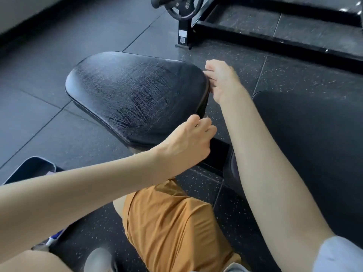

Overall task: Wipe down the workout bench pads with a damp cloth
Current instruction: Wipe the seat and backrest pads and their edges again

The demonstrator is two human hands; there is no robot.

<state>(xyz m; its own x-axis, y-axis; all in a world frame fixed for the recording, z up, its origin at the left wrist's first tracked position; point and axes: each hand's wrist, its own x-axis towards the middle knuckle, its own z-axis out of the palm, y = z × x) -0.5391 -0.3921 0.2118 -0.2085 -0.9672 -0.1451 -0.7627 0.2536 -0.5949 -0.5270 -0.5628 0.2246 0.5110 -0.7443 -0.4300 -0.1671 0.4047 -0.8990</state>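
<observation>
The black seat pad (127, 91) of the bench lies in the middle, its top streaked with wipe marks. My left hand (188, 142) grips the pad's near narrow end, fingers curled over the edge. At the pad's far right corner, the fingers of my right hand (222, 81) curl round its side. The larger black back pad (306, 146) lies to the right, under my right forearm. No cloth shows in either hand or anywhere in view.
Dark speckled rubber floor tiles (39, 118) surround the bench. A black rack frame (275, 38) with a weight plate (184, 10) stands at the top. A dark bag (29, 169) sits at lower left. My knee in orange shorts (172, 222) is below the pad.
</observation>
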